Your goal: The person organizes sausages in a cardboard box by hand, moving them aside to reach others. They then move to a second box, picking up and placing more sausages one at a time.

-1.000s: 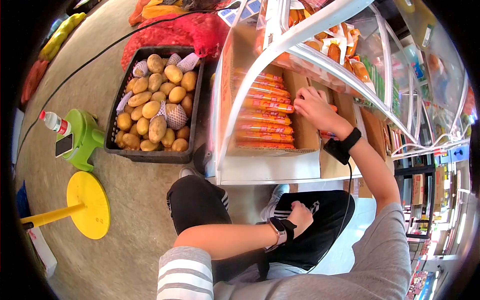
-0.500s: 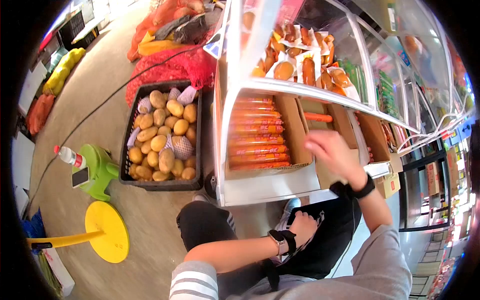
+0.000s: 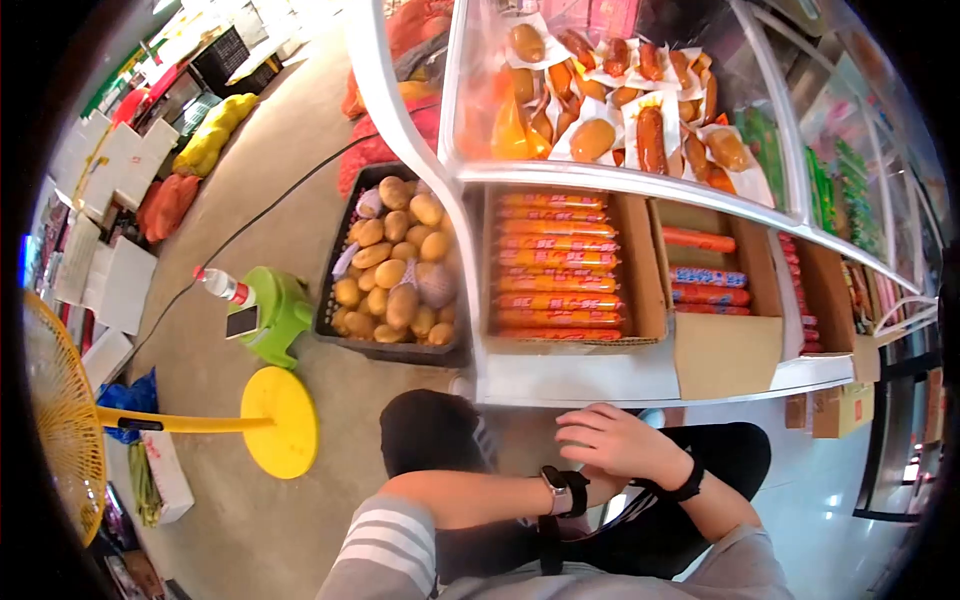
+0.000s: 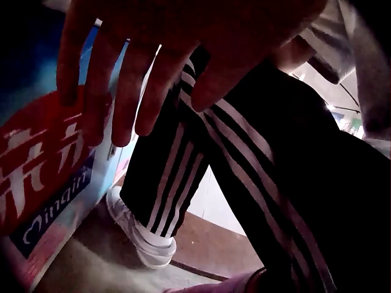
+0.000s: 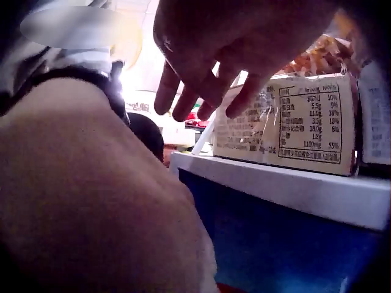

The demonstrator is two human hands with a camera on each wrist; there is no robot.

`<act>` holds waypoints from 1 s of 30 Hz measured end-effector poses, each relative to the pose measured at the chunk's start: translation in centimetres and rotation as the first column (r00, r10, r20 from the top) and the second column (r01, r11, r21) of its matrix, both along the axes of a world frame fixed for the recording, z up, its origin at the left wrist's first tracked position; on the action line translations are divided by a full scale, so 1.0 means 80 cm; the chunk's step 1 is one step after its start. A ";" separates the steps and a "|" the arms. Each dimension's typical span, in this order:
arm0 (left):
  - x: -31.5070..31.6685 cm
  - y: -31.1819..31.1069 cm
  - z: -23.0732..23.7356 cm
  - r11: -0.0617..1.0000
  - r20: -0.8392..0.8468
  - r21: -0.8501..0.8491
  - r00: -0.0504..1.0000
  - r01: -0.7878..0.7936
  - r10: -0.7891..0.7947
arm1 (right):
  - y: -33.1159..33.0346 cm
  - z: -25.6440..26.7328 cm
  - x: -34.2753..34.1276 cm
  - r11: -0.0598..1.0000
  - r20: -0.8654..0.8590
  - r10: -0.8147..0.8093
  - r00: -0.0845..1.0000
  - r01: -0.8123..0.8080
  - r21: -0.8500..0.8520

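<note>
My right hand (image 3: 620, 442) hovers over my lap near the cabinet front, holding nothing, its fingers extended. In the right wrist view its fingers (image 5: 211, 97) hang loosely beside a printed cardboard box. Crossed beneath it lies my left hand (image 3: 602, 486), largely hidden in the head view. Its fingers (image 4: 128, 91) dangle loosely, holding nothing, in the left wrist view. Just ahead, orange-wrapped sausages (image 3: 558, 258) are stacked in a cardboard box (image 3: 643, 250). A second box (image 3: 728, 350) to its right has several red, orange and blue-printed sausages (image 3: 708, 278).
A clear case above holds sausages and eggs in white packets (image 3: 652, 140). Left of the white cabinet (image 3: 560, 375) stand a black crate (image 3: 395, 350) of potatoes (image 3: 385, 270), a green stool (image 3: 280, 315) with a bottle (image 3: 225, 287) and phone (image 3: 242, 321), and a yellow fan (image 3: 280, 422).
My right hand has withdrawn from the sausage boxes and come down over my left hand. The head view has turned, so the crate and stool appear farther right.
</note>
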State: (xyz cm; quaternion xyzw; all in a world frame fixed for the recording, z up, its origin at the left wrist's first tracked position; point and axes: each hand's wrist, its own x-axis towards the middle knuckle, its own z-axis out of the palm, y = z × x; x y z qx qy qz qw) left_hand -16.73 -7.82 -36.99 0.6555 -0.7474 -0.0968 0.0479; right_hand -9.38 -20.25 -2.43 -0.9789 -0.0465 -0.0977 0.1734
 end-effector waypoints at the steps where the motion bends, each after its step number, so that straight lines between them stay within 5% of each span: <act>1: 0.008 -0.002 0.041 0.985 0.378 -0.170 0.921 -0.030 0.093 | -0.001 0.005 -0.001 0.999 -0.023 -0.013 1.000 0.013 0.035; 2: 0.023 -0.009 0.079 0.942 0.680 -0.334 0.697 0.017 0.228 | -0.003 0.012 -0.001 0.998 -0.047 -0.021 0.999 0.024 0.063; 3: 0.024 -0.014 0.079 0.989 0.368 -0.087 0.919 -0.119 0.143 | -0.003 0.016 -0.001 0.996 -0.043 -0.051 0.998 0.054 0.068; 4: 0.013 -0.020 0.066 0.968 -0.017 0.197 0.986 -0.157 0.163 | -0.003 0.018 -0.002 0.996 -0.064 -0.054 0.996 0.058 0.062; 5: 0.008 -0.020 0.072 0.964 -0.128 0.177 0.966 -0.200 0.224 | -0.003 0.016 -0.002 0.996 -0.068 -0.058 0.996 0.063 0.069; 8: 0.056 -0.027 0.146 0.990 -0.328 0.110 0.944 0.090 -0.049 | 0.003 0.006 0.002 0.996 -0.111 -0.046 0.993 0.055 0.076; 17: 0.085 -0.039 0.197 0.973 -0.456 0.107 0.880 0.203 -0.133 | 0.010 -0.008 0.022 0.981 -0.176 -0.070 0.982 0.100 0.167; 30: 0.053 -0.060 0.238 0.994 -0.588 0.068 0.809 0.083 -0.027 | 0.006 -0.030 0.039 0.985 -0.264 -0.064 0.962 0.104 0.139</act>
